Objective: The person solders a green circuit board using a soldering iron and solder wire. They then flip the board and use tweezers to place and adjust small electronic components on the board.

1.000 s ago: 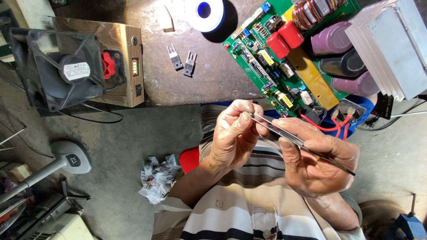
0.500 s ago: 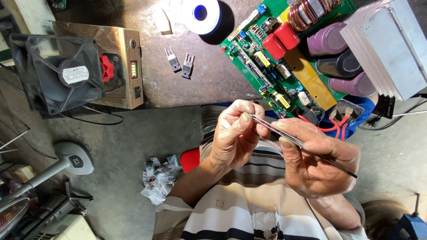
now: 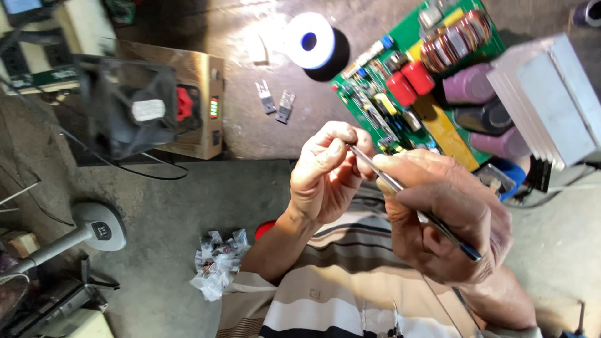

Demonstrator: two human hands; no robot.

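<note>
My right hand (image 3: 447, 228) grips thin metal tweezers (image 3: 400, 188) like a pen, their dark end sticking out past my knuckles. The pointed end runs up and left into my left hand (image 3: 325, 172), whose thumb and forefinger pinch around it. Anything small held between those fingers is hidden. Both hands hover close together above my striped shirt (image 3: 325, 300), just in front of a green circuit board (image 3: 366, 94) that lies on the bench.
The board carries red blocks (image 3: 410, 81), purple cylinders (image 3: 469, 84), a copper coil (image 3: 454, 40) and a white finned heat sink (image 3: 548, 103). A black fan (image 3: 128, 106) on a tan box (image 3: 203, 87), a white tape roll (image 3: 310, 40), two small metal parts (image 3: 275, 103) and crumpled paper (image 3: 216, 263) are around.
My hands stay together with the tweezers' point between my left fingers. The view has shifted a little and the hands sit slightly higher and closer to the board.
</note>
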